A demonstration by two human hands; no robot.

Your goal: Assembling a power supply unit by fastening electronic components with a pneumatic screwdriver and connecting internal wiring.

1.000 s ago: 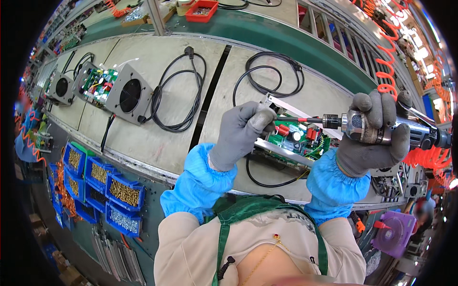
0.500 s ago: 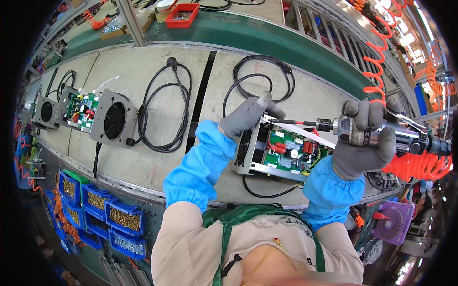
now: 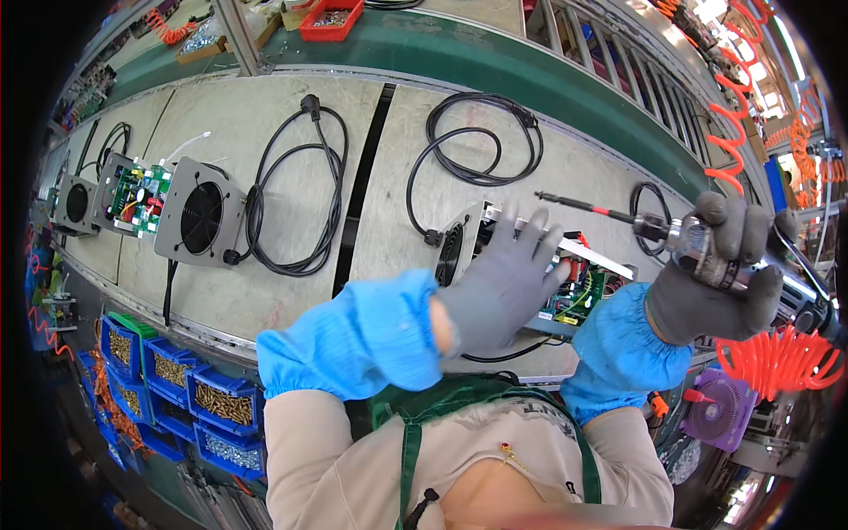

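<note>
Left hand [image 3: 503, 283], fingers spread wide, hovers over the open metal unit [image 3: 565, 265]. Right hand [image 3: 715, 283] grips a pneumatic screwdriver [image 3: 680, 234], raised. Blue screw bins [image 3: 177, 389] lie lower left.

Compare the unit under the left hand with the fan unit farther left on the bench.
The unit under the left hand is half hidden by the spread grey glove of the left hand, while the fan unit stands untouched. The first shows its green board from above; the second turns its round fan grille to the camera. The first lies at the near bench edge, the second farther left. Both are grey metal with a black cable.
</note>
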